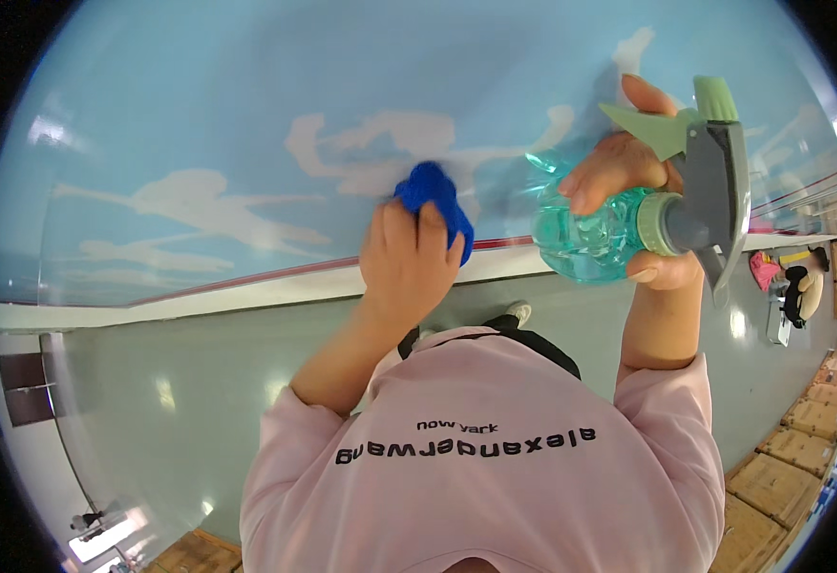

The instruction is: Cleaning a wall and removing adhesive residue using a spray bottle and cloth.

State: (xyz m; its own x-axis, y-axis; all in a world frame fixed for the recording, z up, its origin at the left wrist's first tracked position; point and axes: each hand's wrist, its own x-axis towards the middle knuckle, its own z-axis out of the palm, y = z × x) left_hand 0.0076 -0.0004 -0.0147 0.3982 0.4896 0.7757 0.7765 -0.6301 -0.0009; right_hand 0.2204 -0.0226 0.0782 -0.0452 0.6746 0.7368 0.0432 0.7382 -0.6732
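Observation:
My left hand (407, 253) is closed round a bunched blue cloth (428, 181) and presses it to the light blue wall (246, 86), just above a thin red stripe. White cloud-like shapes are painted on that wall. To the right, my right hand (628, 172) grips a spray bottle (585, 234) by its neck and body. Its body is clear teal with liquid inside, and its head is grey with a pale green trigger and nozzle. The bottle lies tilted sideways in my grasp, close to the wall, with the head toward the right.
A white band runs below the red stripe, above the grey floor (170, 382). Wooden crates (772, 473) line the right side. A pink item (764, 269) and some dark and cream things sit at the far right. Dark panels (27, 390) show at the left.

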